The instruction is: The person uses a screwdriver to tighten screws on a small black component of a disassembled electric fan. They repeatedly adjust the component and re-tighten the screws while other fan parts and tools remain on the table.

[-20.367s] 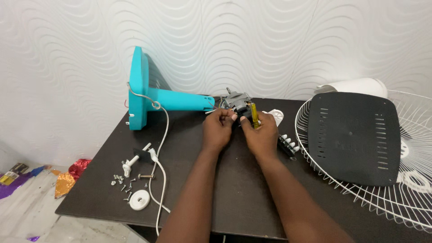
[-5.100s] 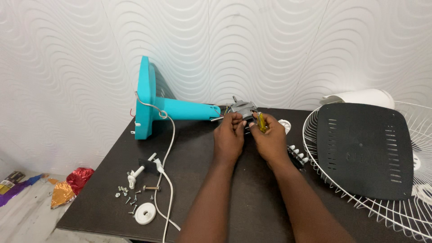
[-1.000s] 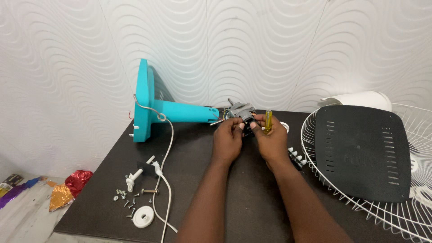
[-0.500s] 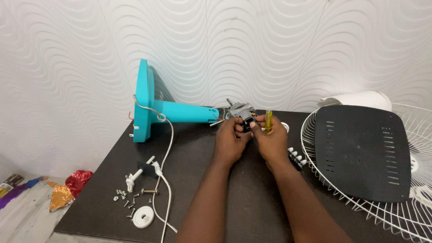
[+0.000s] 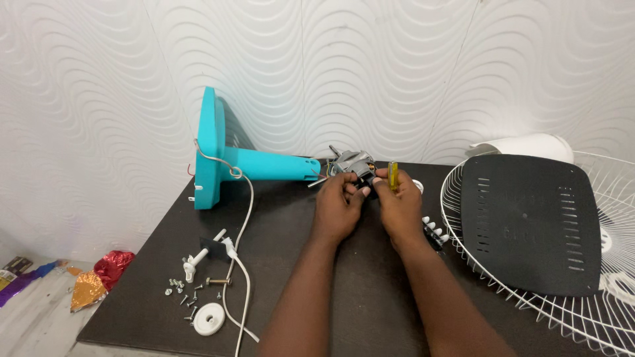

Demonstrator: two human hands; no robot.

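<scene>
Basically, both hands are crowded onto the small motor assembly (image 5: 354,166) at the open end of the turquoise fan stand (image 5: 264,164), which lies on its side on the dark surface (image 5: 291,251). The left hand (image 5: 337,205) has a pinching grip on a small dark part at the motor; the right hand (image 5: 397,205) has its grip clenched on a yellow-handled screwdriver (image 5: 392,176), tip hidden behind the fingers, so I can't tell whether it's seated in a screw. Risks as I judge them: the tip slips off and jabs the left fingertips, which sit touching the work point; thin wires at the motor get nicked or pulled, since they trail loose right beside the tool. The stand isn't braced, so pushing on it could roll or slide it toward the wall. A freed screw could drop and roll away; the loose screws (image 5: 182,294) and white plastic disc (image 5: 209,322) already sit near the front-left edge, well apart from the hands, and the white power cord (image 5: 241,264) runs just beside them, so a tug on the cord could sweep them off. The black switch block (image 5: 433,231) lies just beside the right wrist, and the wire fan guard (image 5: 569,291) with a black panel (image 5: 529,225) on it overhangs on the right; an elbow bump could shift either.
</scene>
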